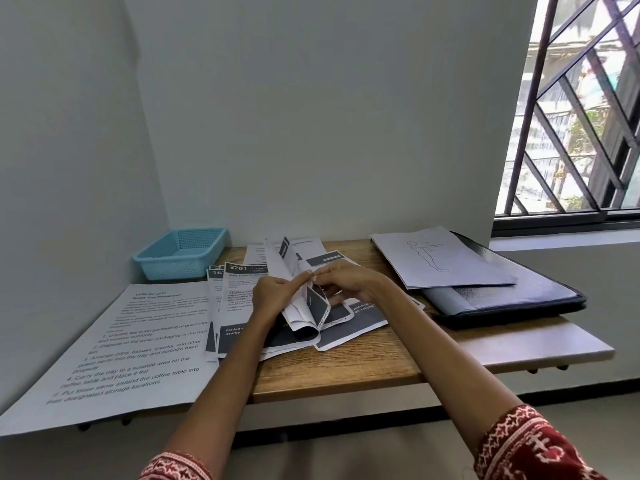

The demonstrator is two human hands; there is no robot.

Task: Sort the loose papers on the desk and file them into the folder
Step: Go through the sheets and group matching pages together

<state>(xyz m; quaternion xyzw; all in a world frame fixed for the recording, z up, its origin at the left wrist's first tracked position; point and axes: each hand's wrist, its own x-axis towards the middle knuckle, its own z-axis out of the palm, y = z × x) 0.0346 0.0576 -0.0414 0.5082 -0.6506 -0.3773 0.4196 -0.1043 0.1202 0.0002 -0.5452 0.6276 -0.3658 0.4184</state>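
Here, in the head view, a person leans over a wooden desk (346, 372) set in a white corner, both forearms reaching in from the bottom edge, each ending in a red patterned sleeve (533, 445). The left hand (277, 292) and right hand (349, 278) meet at the centre of the frame. Each pinches the upper edge of a curled bundle of papers (304, 306), thumb and fingertips closed on the sheets, which bow downward and show dark printed panels on their undersides. The two hands touch, or very nearly so, at the pinch.

Beneath and around the bundle lies a loose heap of printed sheets (346, 327), spreading toward 5 o'clock from the hands. At 9 o'clock from the hands, a card headed "2701" (239, 289) overlaps others of the same kind. At 8 o'clock, a large instruction sheet (131, 344) with numbered lines hangs over the desk's near left edge.

The folder (519, 299), black and lying flat and open, sits at 3 o'clock from the hands, well apart from them, on the desk's right end. A sheet with an outline figure drawing (440, 258) rests on top of it.

At 10 o'clock, a light blue plastic basket (180, 254) stands against the wall corner. At 2 o'clock, a barred window (571, 109) shows greenery and buildings outside.
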